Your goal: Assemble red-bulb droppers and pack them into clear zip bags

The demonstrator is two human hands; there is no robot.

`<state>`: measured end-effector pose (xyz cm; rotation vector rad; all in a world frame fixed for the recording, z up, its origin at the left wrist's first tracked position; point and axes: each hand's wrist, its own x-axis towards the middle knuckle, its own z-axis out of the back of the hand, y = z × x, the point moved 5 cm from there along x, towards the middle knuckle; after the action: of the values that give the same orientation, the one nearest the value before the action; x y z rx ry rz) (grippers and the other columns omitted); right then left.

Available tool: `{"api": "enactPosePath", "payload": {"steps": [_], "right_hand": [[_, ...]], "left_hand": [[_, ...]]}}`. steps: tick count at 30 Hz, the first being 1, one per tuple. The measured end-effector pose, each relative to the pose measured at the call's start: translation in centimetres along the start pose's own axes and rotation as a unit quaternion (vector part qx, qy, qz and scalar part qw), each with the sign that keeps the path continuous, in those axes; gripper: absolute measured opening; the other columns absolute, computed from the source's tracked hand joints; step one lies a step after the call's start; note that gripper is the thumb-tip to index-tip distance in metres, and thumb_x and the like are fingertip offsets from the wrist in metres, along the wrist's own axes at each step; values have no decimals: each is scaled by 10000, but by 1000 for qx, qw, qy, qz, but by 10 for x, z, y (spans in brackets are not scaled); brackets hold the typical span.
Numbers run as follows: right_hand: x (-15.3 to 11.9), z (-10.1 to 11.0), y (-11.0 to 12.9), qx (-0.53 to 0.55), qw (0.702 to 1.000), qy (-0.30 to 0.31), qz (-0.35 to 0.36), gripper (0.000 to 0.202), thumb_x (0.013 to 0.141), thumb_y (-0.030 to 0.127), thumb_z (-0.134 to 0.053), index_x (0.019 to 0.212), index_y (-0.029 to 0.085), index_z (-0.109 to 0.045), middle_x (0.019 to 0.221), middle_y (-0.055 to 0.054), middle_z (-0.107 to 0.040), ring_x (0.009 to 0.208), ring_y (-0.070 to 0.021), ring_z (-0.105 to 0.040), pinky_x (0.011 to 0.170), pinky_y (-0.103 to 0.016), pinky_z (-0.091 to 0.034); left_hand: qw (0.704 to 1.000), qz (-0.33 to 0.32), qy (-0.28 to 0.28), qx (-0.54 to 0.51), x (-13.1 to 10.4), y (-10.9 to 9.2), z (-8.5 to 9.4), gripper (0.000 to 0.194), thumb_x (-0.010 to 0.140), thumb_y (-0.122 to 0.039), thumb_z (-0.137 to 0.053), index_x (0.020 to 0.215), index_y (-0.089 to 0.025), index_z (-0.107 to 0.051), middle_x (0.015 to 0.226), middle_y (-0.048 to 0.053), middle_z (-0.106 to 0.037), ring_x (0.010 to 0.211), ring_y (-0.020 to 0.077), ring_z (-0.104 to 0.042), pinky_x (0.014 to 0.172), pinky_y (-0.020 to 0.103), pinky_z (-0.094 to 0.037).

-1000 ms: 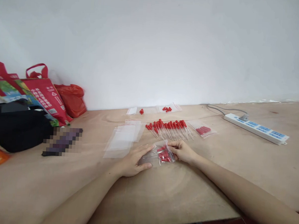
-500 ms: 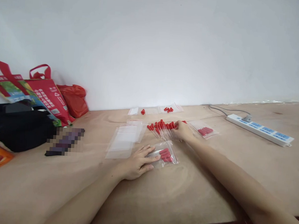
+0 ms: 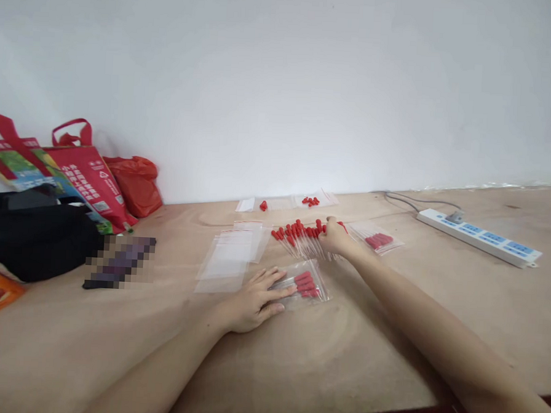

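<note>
My left hand (image 3: 257, 301) lies flat with fingers stretched over a clear zip bag (image 3: 324, 288), pressing on its left side. Inside that bag several red tips (image 3: 305, 284) show; the rest is under my fingers. Beyond it is a spread pile of thin pale sticks with red tips (image 3: 297, 229). My right hand (image 3: 336, 237) is at the pile's right side, fingers closed around a red-tipped stick that they partly hide. Just right of that hand lies another clear bag (image 3: 391, 240) with red-tipped sticks in it.
Flat, clear bags (image 3: 226, 256) overlap left of the pile. Near the wall are small red pieces (image 3: 309, 201) on clear bags. A white power strip (image 3: 479, 238) with a cord lies right. At left are red shopping bags (image 3: 90, 178), a black cloth bag (image 3: 43, 237) and a blurred-out dark object (image 3: 122, 263).
My right hand has shifted very slightly at the pile, and a red tip beside its fingers sits a little higher. The left hand stays on the bag.
</note>
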<state>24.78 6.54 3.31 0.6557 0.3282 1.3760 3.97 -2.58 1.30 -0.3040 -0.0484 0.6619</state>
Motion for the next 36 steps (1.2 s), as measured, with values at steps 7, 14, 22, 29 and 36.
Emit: {"api": "enactPosePath", "payload": {"steps": [7,14,22,29,36], "right_hand": [[-46,6,-27,312,949,-31,9,624,724,193,-420,1268,169,-116,684,21,-503,429,-123,-495,454,-267,-431],[-60,-17,-30,512,857,-47,-42,433,676,247,-526,1018,248,-261,596,72,-471,494,-142,-547,527,-312,-490],[-72,-35,-15,559,823,81,-58,300,631,334,-609,805,216,-395,656,49,-518,558,-92,-549,599,-260,-485],[-70,-39,-18,544,829,100,-83,341,557,236,-689,744,206,-405,582,69,-524,492,-92,-550,528,-243,-473],[-65,-48,-18,431,896,107,-25,270,549,321,-698,678,153,-530,582,4,-611,511,-114,-561,477,-223,-441]], "left_hand": [[1000,-6,0,-7,1,2,-1,407,878,-323,-376,1281,-347,-331,1413,26,-223,1300,232,-158,1043,477,-144],[1000,-13,-8,-11,0,2,-2,465,880,-349,-363,1326,-331,-230,1418,18,-210,1300,216,-163,1053,457,-137],[999,-14,-22,-22,-1,1,0,582,873,-353,-373,1366,-272,-74,1424,28,-188,1297,206,-176,1061,425,-154],[999,-12,-29,-17,-1,1,0,588,866,-338,-384,1368,-260,-87,1416,39,-215,1289,223,-199,1057,425,-170],[999,-15,-39,-18,-1,-1,2,597,864,-321,-394,1367,-262,-78,1417,37,-212,1285,215,-205,1052,424,-181]]}}
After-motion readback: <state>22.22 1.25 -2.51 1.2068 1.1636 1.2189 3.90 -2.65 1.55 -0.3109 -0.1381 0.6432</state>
